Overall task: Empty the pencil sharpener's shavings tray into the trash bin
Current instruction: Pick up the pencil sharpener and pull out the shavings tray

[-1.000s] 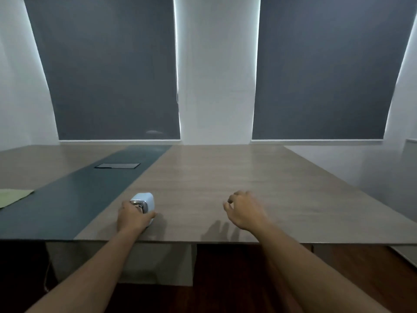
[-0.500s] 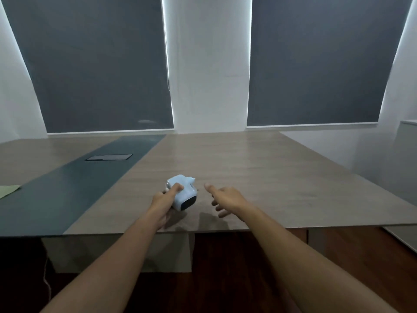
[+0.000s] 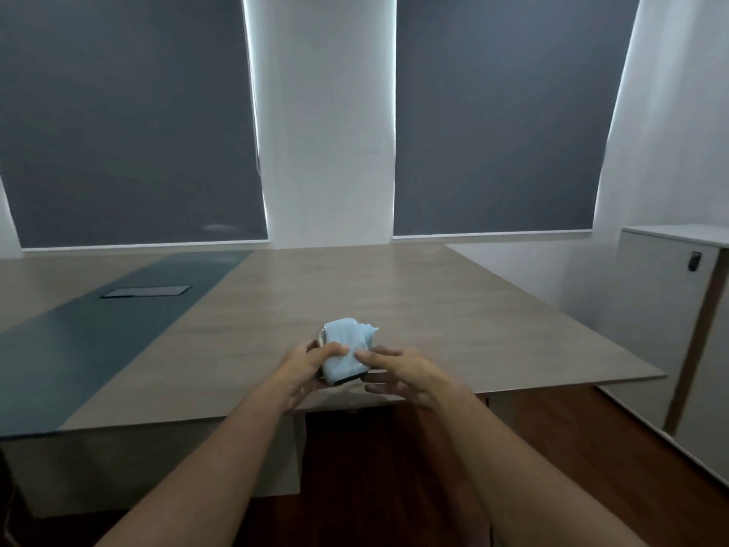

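Note:
The light blue pencil sharpener (image 3: 347, 345) is lifted just above the near edge of the wooden table (image 3: 453, 321), tilted, with a dark strip along its lower end. My left hand (image 3: 305, 369) grips it from the left, thumb across its top. My right hand (image 3: 398, 373) touches its right side with thumb and fingers. The picture is too blurred to tell the shavings tray from the body. No trash bin is in view.
A dark blue strip (image 3: 98, 333) with a black cable hatch (image 3: 146, 290) runs down the table's left part. A white cabinet (image 3: 678, 321) stands at the right wall. Dark wooden floor (image 3: 394, 467) lies below the table edge.
My left hand picked the sharpener up from the table and carried it right and nearer to me. My right hand came in and now touches its right side. The view swung right.

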The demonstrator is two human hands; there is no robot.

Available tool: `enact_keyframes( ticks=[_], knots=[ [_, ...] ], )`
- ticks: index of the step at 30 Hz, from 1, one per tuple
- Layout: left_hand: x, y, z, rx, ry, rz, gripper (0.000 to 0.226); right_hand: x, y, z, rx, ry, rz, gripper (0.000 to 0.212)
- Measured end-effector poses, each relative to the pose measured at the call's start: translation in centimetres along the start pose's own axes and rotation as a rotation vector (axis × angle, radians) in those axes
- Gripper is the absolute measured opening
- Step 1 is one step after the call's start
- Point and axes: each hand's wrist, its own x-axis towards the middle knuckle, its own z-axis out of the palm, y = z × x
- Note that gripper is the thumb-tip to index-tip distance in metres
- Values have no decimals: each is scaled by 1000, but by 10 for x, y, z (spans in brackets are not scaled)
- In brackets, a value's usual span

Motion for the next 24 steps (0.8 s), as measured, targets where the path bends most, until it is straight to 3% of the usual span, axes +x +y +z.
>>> enact_keyframes(
  ticks=[6, 13, 16, 20, 24],
  knots=[
    [-18, 5, 16, 12, -107, 40, 68, -30, 0, -7, 215, 26, -14, 51],
    [-20, 11, 21, 1, -79, 71, 80, -43, -8, -32, 523, 160, -129, 11],
    [-10, 6, 18, 8, 58, 87, 86, -44, -8, -53, 526, 212, -167, 19],
    [2, -6, 26, 364, 434, 184, 63, -43, 1, -77, 475, 295, -183, 51],
    [8, -20, 32, 531, 533, 209, 64, -43, 14, -91, 435, 345, -192, 51]
  ],
)
